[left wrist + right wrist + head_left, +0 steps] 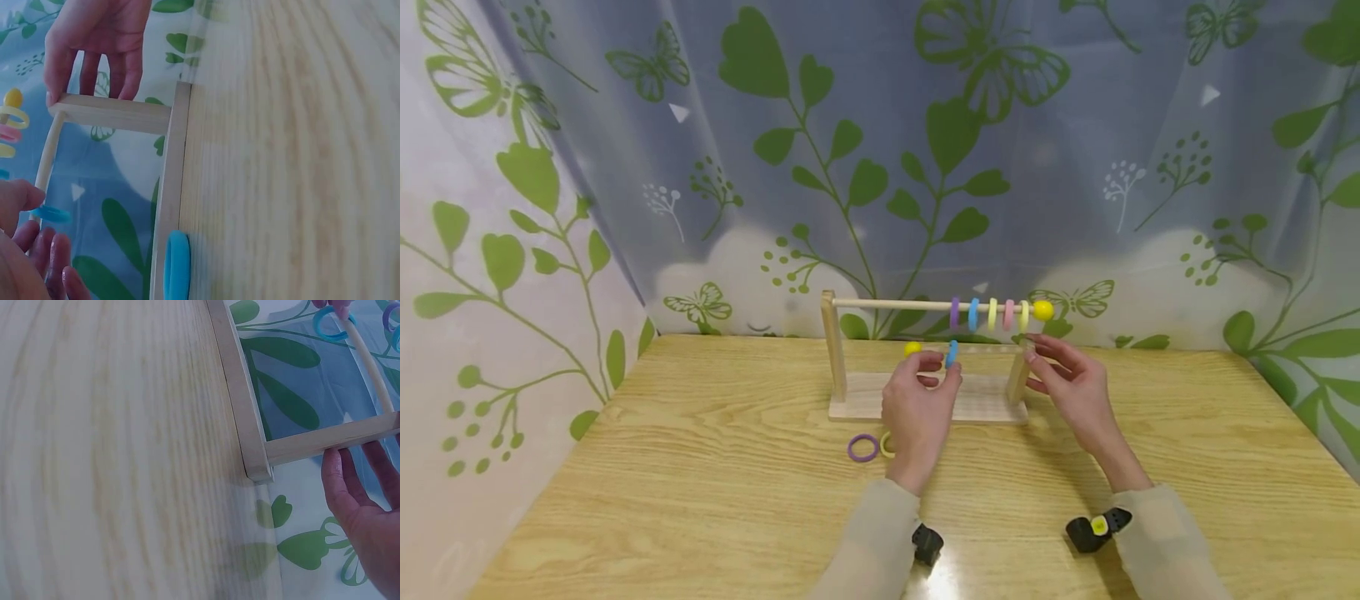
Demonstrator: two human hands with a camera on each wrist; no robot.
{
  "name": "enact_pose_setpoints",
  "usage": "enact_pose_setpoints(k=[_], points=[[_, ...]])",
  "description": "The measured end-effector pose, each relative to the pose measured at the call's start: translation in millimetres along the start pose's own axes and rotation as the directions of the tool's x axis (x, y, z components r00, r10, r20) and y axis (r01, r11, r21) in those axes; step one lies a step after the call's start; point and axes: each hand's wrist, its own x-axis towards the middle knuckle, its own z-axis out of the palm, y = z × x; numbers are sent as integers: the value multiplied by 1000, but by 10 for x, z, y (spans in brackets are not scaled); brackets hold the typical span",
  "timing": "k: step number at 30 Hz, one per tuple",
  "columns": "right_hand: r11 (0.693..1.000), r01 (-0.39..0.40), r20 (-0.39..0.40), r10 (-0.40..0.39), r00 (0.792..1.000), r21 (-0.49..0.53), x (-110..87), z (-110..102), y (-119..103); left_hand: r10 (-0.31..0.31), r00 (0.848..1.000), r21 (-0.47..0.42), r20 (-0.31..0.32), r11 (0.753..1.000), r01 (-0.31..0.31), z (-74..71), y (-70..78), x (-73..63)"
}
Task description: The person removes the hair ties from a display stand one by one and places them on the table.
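Purple ring [862,460] flat on the bench [700,467], yellow ring [882,444] right beside it, partly hidden by the arm. Loose blue ring [177,265] at front edge of rack base [857,407]. Lower rod [50,153] has a blue ring [952,353] around it, pinched in left hand [921,408] grip. Upper rod [895,305] carries five rings [992,314]: purple, blue, yellow, pink, yellow; then yellow ball [1043,311]. Right hand [1075,396] grip holds right post [1018,379] near its top.

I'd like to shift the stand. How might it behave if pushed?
The stand will probably slide rather than tip, given its long, flat base. Its slim wooden parts suggest it's stiff and fairly light. The rings on the upper rod may swing, as they hang loosely.
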Motion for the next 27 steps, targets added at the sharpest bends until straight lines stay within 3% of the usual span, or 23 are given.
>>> enact_pose_setpoints(k=[10, 27], points=[[1000, -6, 1, 6, 1000, 6, 2, 4, 1, -11, 1000, 16, 3, 1000, 11, 0, -12, -3], [999, -3, 0, 3, 1000, 36, -6, 4, 1, 9, 1000, -30, -14, 999, -9, -40, -11, -5]])
